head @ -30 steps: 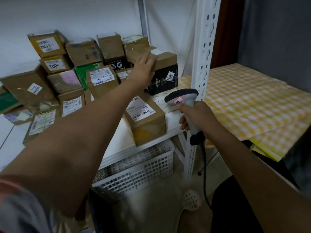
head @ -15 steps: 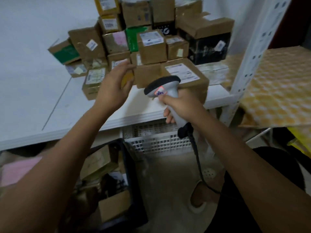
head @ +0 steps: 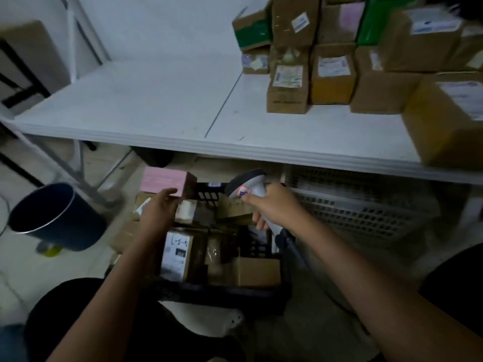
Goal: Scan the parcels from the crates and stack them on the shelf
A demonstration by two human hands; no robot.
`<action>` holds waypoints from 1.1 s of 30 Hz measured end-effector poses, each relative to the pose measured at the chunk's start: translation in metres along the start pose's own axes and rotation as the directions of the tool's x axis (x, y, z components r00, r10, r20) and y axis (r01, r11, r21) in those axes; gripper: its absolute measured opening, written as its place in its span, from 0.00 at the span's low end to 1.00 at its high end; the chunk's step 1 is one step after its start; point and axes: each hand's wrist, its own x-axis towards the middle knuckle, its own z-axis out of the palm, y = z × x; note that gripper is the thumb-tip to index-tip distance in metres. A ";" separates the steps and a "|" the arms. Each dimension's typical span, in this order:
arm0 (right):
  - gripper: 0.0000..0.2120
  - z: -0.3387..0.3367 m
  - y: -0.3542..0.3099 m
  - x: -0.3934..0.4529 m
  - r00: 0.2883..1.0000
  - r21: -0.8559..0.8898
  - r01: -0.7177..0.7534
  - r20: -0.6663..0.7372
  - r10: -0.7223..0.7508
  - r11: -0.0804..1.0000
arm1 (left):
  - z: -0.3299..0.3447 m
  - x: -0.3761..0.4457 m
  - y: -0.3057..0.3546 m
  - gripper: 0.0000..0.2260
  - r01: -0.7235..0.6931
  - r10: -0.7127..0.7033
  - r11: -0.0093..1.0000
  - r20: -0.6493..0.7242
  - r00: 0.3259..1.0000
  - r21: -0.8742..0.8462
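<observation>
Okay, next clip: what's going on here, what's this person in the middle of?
A person is working through parcels with a handheld barcode scanner, gripped in the right hand. The left hand reaches, fingers open, into a black crate of boxes on the floor, close to a pink box, and holds nothing yet. Above, the white shelf already carries a stack of cardboard parcels on its right side. A dark bin stands to the left.

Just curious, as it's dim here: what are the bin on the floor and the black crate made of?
The bin looks like dark plastic or painted metal, I cannot tell which; its rim catches a thin bright line. The black crate seems moulded plastic, with slotted lattice walls.
</observation>
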 end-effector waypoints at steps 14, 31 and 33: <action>0.23 0.043 -0.005 0.043 0.995 -0.052 -0.094 0.015 0.095 0.994 | 0.050 0.022 -0.083 0.21 -0.020 0.011 0.993 0.075 0.997 0.118; 0.21 0.041 -0.006 0.077 0.993 0.001 -0.114 -0.040 0.114 0.994 | 0.029 0.162 -0.077 0.49 -0.405 0.122 0.399 0.391 0.912 0.823; 0.21 0.039 -0.006 0.078 0.992 0.010 -0.115 -0.051 0.115 0.993 | 0.028 0.164 -0.076 0.49 -0.430 0.151 0.365 0.404 0.902 0.825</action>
